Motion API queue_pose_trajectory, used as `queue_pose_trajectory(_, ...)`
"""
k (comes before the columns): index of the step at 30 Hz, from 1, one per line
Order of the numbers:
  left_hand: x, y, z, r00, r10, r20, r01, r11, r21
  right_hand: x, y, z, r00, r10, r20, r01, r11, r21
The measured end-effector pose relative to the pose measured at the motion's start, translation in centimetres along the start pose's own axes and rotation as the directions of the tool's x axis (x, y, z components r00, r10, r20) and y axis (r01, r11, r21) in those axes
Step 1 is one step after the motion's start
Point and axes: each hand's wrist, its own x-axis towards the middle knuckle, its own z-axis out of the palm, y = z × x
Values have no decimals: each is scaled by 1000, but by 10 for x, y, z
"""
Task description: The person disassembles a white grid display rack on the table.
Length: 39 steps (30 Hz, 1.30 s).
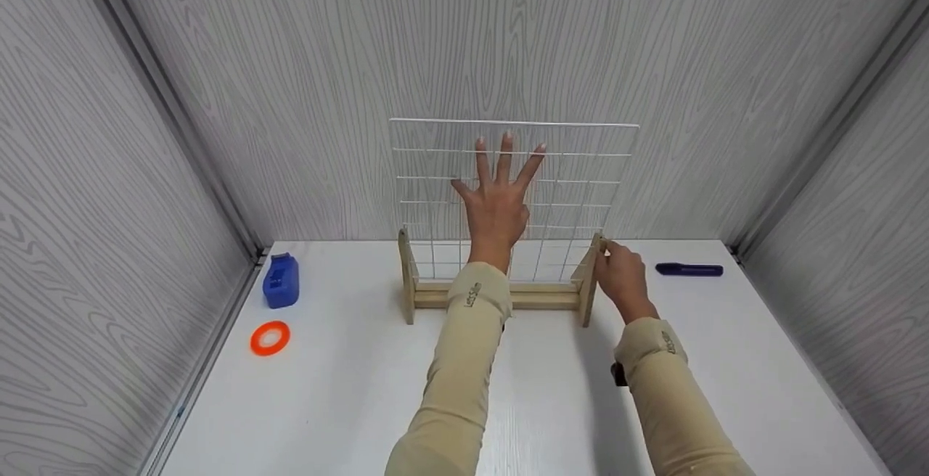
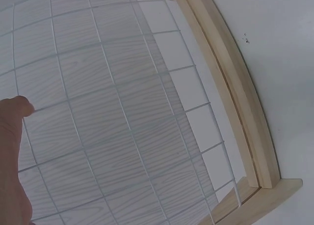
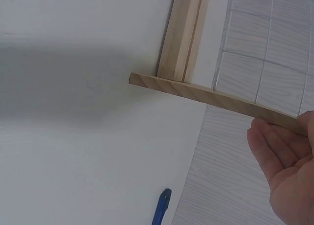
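A white wire grid panel (image 1: 573, 181) stands upright between the two side pieces of a wooden stand (image 1: 544, 298). My left hand (image 1: 497, 204) lies against the grid with its fingers spread and straight. In the left wrist view, a bit of that hand (image 2: 12, 151) touches the wires at the left edge. My right hand (image 1: 623, 276) pinches the upper end of the stand's right side piece (image 1: 588, 291). From the right wrist view, the fingers (image 3: 267, 154) are bent against the outer face of that wooden piece; part of the grip is cut off by the frame.
A blue tape dispenser (image 1: 281, 281) stands at the table's left, with an orange ring (image 1: 270, 338), perhaps a tape roll, in front of it. To the right lies a dark blue utility knife (image 1: 689, 270). Wood-patterned walls (image 1: 464, 40) enclose the white table (image 1: 348, 403).
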Motion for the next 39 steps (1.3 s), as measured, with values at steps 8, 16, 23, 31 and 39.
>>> queue_pose_trajectory(8,3,-3,-4,1000,-10,2,10,1000,-14,1,0,2,1000,-16,-8,16,1000,-9)
queue_pose_trajectory(16,8,-6,-10,1000,-11,6,11,999,-32,1,2,3,998,-34,-46,32,999,-36)
queue_pose_trajectory(23,13,-8,-17,999,-11,39,11,1000,-19,3,4,4,999,-30,-34,28,998,-48)
queue_pose_trajectory(31,20,-10,-26,997,-8,72,11,999,-33,1,3,3,998,-50,-43,48,997,-57)
queue_pose_trajectory(39,22,-12,-32,995,-20,102,24,999,-38,-2,5,5,999,-17,-48,17,1000,16)
